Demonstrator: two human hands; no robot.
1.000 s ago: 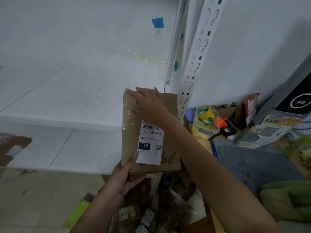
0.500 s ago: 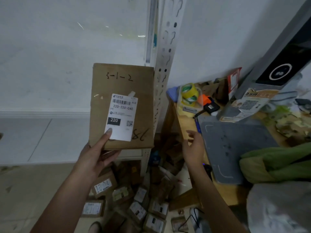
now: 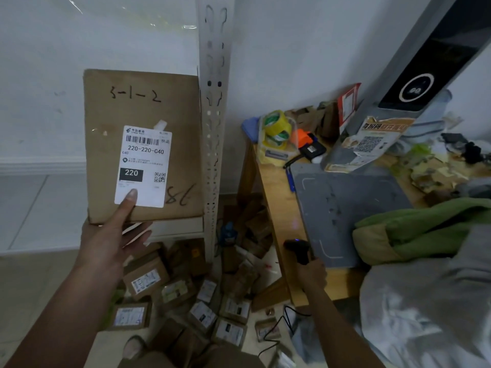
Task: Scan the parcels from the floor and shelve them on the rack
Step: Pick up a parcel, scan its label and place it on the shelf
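Note:
My left hand (image 3: 111,240) holds a flat brown cardboard parcel (image 3: 106,144) upright by its lower edge, thumb pressed on its white shipping label (image 3: 144,166). The label faces me and "3-1-2" is written on top. My right hand (image 3: 312,273) grips a black handheld barcode scanner (image 3: 299,249) at the front edge of the wooden table (image 3: 276,208). Several small labelled parcels (image 3: 202,312) lie piled on the floor below. The white rack (image 3: 212,102) stands behind the held parcel, its shelves (image 3: 32,166) to the left.
On the table sit a grey scanning mat (image 3: 345,208), a grey scanner stand (image 3: 398,88), yellow tape rolls (image 3: 277,126), an orange-black tool (image 3: 308,143) and green cloth (image 3: 425,227). A black cable (image 3: 281,325) trails over the floor. Grey fabric (image 3: 425,314) fills the lower right.
My right hand left the parcel, dropped to the table edge and took hold of the scanner. My left hand keeps the parcel raised, and my view swung down and right.

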